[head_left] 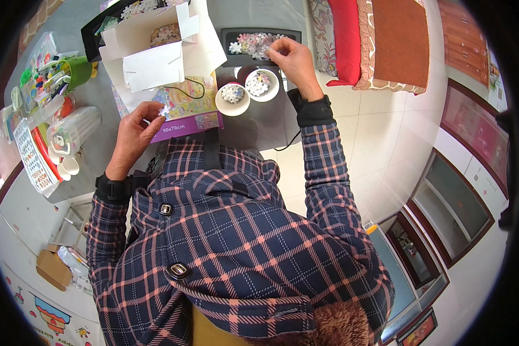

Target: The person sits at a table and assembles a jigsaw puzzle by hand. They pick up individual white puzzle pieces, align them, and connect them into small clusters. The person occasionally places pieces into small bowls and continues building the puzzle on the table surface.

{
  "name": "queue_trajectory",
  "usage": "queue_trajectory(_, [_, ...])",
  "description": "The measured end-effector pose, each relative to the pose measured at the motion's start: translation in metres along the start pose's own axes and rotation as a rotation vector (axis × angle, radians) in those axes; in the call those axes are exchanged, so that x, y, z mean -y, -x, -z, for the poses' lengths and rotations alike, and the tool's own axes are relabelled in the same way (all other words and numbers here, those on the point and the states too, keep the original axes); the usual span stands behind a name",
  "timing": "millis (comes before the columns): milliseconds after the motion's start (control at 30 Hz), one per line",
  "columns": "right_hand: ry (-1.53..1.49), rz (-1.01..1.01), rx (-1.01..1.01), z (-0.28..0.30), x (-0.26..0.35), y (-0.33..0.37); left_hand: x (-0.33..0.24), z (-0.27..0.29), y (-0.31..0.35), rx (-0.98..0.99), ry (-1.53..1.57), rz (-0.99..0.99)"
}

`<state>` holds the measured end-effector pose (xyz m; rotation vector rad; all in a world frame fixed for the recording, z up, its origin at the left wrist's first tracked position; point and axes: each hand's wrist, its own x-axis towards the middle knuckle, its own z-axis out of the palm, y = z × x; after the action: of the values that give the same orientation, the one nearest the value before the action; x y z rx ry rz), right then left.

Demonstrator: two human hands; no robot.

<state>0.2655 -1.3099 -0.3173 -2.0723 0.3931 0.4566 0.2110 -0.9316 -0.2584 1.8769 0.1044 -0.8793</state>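
Observation:
My left hand (136,134) pinches a small whitish jigsaw piece (165,111) between thumb and fingertips, above the front of a purple puzzle box (184,126). Over at the black tray (229,60), my right hand (293,62) has thumb and forefinger closed together at the right side of a heap of jigsaw pieces (249,44). Whether a piece is between those fingers is hard to see. Two paper cups, the left cup (233,111) and the right cup (274,84), stand in front of the tray, each with pale jigsaw pieces inside.
An opened white carton (153,68) with more pieces in it stands behind the purple box. At the left are a green pen holder (81,71), a clear plastic jar (78,131) and small white cups (70,165). A cushioned seat (401,46) is at the right.

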Motion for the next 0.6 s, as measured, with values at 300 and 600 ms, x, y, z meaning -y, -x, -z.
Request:
queue_trajectory(300, [-0.626, -0.331, -0.24, 0.015, -0.041, 0.081, 0.0, 0.001, 0.002, -0.024, -0.029, -0.024])
queue_trajectory(600, [-0.773, -0.524, -0.41, -0.036, -0.091, 0.141, 0.003, -0.008, 0.003, 0.017, -0.041, -0.043])
